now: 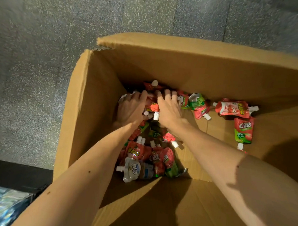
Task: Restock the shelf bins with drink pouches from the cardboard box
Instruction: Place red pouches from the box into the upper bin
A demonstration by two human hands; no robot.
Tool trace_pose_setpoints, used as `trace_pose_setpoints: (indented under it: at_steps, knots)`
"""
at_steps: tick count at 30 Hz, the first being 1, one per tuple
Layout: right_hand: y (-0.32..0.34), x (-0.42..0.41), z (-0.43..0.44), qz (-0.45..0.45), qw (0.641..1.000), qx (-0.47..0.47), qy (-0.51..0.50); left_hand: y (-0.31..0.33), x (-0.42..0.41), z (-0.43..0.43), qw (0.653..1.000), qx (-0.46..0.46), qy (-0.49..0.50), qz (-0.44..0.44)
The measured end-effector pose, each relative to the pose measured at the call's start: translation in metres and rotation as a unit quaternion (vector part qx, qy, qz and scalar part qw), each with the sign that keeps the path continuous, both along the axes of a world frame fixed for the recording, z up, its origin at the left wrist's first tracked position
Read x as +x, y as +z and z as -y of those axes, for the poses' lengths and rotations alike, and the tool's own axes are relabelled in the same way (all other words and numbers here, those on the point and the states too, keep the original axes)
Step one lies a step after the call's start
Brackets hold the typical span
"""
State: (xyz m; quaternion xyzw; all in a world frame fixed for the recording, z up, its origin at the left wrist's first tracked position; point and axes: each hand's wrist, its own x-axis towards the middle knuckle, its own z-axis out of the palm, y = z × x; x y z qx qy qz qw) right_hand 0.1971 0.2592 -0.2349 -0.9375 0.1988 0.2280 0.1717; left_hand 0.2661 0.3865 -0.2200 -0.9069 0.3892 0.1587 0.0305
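floor: grey, white-speckled, seams showing | black strip: at floor's near-left edge | blue glossy packs: blurred, near-left corner

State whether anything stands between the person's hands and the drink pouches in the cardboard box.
Nothing visible does. The left hand grips, and the right hand presses on, heaped pouches in the far-left corner of the open cardboard box.
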Motion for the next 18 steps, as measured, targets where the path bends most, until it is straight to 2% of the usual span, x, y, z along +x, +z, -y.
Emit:
trace_pose_setpoints:
  at_steps: [2,4,6,9,11,12,14,16,17,18]
  knots:
    - [0.001,0.002,0.002,-0.012,1.000,-0.005,0.017,0.007,0.004,0.001,1.000,-0.013,-0.018,0.015]
    - [0.000,0.000,0.002,-0.019,1.000,0.004,0.025,0.012,0.003,0.000,1.000,0.022,-0.018,0.010]
    - [0.005,-0.005,0.003,-0.030,0.999,0.031,0.013,-0.004,-0.005,-0.008,0.998,-0.023,0.028,-0.042]
    - [0.013,-0.015,0.008,-0.049,0.995,0.081,-0.015,0.013,-0.023,-0.004,0.951,-0.130,0.167,-0.224]
    - [0.015,-0.021,0.014,-0.061,0.983,0.143,-0.095,0.037,-0.032,-0.002,0.903,-0.173,0.251,-0.302]
    - [0.015,-0.025,0.018,-0.074,0.966,0.187,-0.161,0.045,-0.034,-0.003,0.887,-0.200,0.274,-0.312]
    - [0.017,-0.037,0.025,-0.099,0.899,0.297,-0.305,0.067,-0.036,-0.005,0.863,-0.258,0.300,-0.315]
    - [0.030,-0.055,0.028,-0.111,0.783,0.421,-0.445,0.083,-0.038,-0.009,0.837,-0.296,0.342,-0.309]
    - [0.039,-0.065,0.028,-0.113,0.716,0.478,-0.497,0.088,-0.040,-0.012,0.814,-0.315,0.368,-0.319]
    - [0.049,-0.075,0.026,-0.112,0.658,0.521,-0.533,0.098,-0.044,-0.012,0.776,-0.341,0.401,-0.347]
